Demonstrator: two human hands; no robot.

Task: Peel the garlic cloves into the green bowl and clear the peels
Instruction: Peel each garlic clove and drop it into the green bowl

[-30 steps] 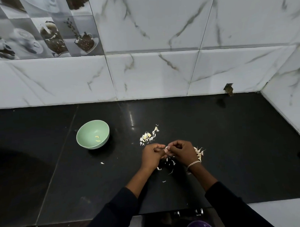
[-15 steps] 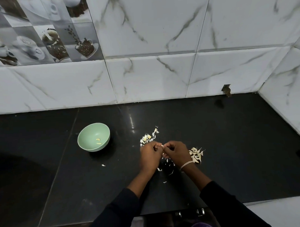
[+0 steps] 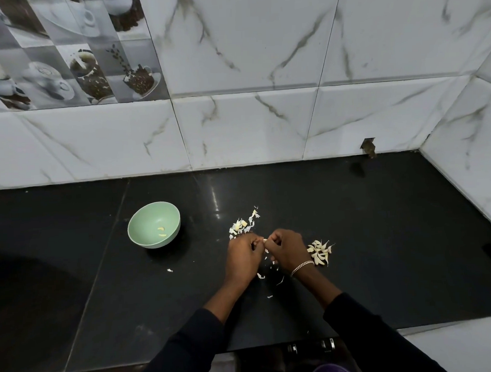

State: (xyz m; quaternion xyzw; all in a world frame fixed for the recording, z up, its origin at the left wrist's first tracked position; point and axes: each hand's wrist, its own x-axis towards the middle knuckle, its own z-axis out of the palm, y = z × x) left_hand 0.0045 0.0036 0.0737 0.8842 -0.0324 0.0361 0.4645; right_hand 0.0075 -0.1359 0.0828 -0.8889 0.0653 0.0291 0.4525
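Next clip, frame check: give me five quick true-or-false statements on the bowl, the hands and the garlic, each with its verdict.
1. The green bowl holds two peeled cloves. True.
2. The bowl stands to the right of both hands. False: it stands to the left of the left hand.
3. The left hand and the right hand pinch one garlic clove between them. True.
4. A bracelet is on the left wrist. False: the bracelet is on the right wrist.
5. A heap of cloves lies on the counter just right of the right hand. True.
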